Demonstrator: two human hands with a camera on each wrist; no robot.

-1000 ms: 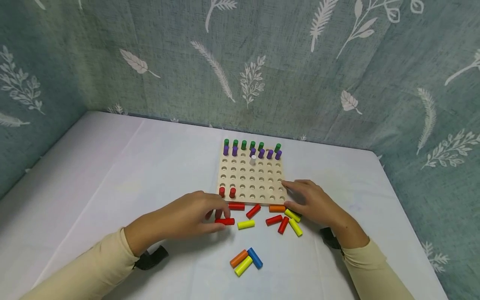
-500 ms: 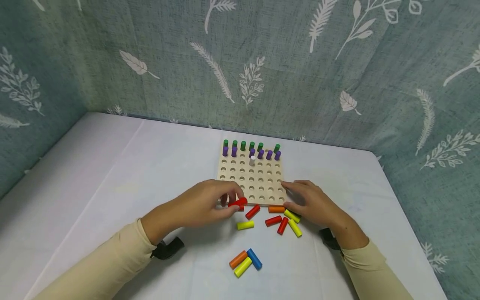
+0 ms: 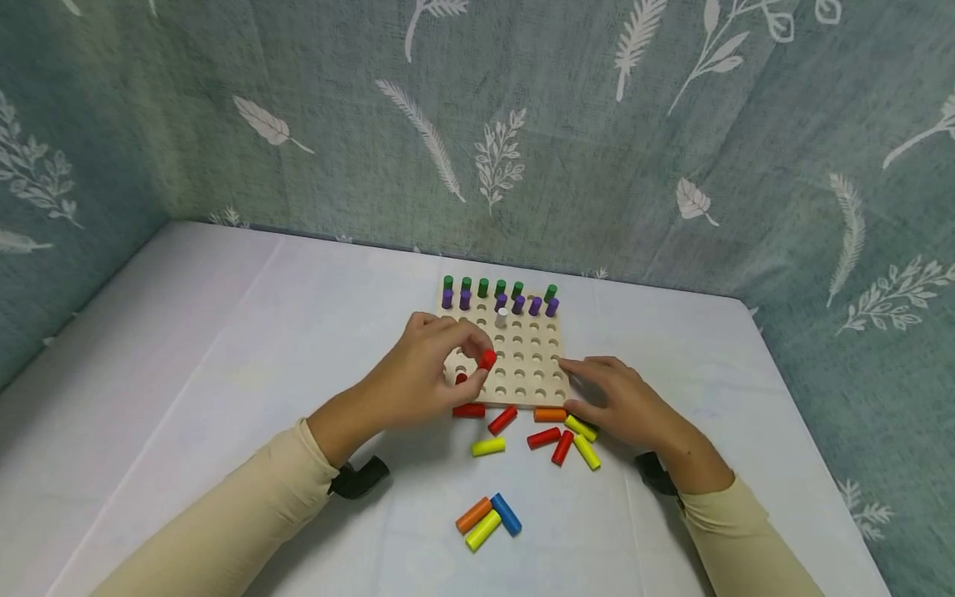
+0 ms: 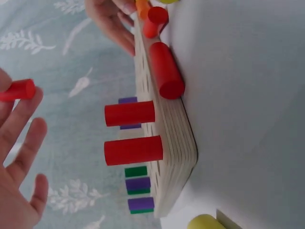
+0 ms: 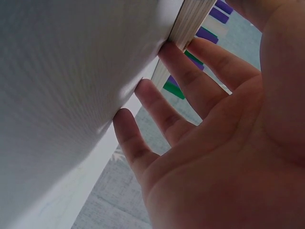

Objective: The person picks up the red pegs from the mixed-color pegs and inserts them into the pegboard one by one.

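Plain red peg in left grip

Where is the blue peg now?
In the head view, the blue peg lies in front of the board, just right of an orange peg and a yellow peg.

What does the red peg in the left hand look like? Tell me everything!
The red peg is a short, smooth, round stick with a flat end, plain red all over, perhaps painted wood. The left hand pinches it, covering part of it. It hangs in the air over the board, roughly upright but a bit tilted, not touching the board.
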